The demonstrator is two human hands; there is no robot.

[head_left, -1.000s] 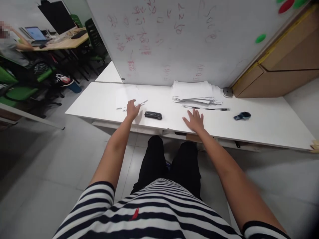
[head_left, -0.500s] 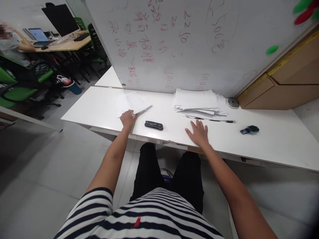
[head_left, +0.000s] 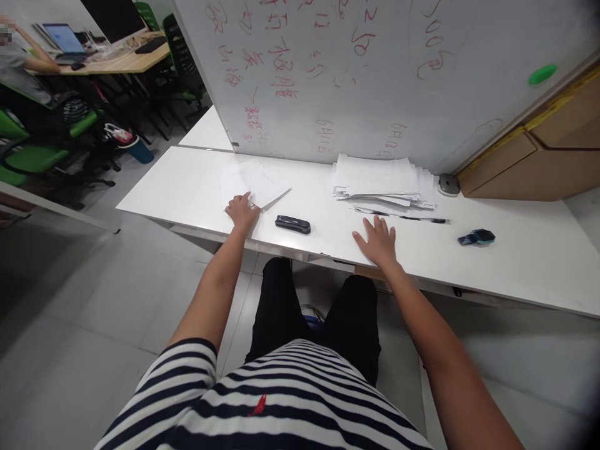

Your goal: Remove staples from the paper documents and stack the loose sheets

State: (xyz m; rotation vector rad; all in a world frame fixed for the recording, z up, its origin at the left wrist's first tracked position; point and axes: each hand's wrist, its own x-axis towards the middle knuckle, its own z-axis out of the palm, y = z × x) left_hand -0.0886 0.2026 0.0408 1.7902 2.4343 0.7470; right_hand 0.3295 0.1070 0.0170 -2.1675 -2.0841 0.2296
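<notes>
My right hand lies flat, fingers spread and gripping nothing, on the table to the right of the stapler. My left hand is left of the stapler, fingers bent at the papers' near edge; I can't tell whether they pinch or only press. The papers lie behind and left of the stapler. A loose hold could let them slip apart; a crooked pull could crease them. Behind and right of the stapler, a bump could slide the uneven pile.
</notes>
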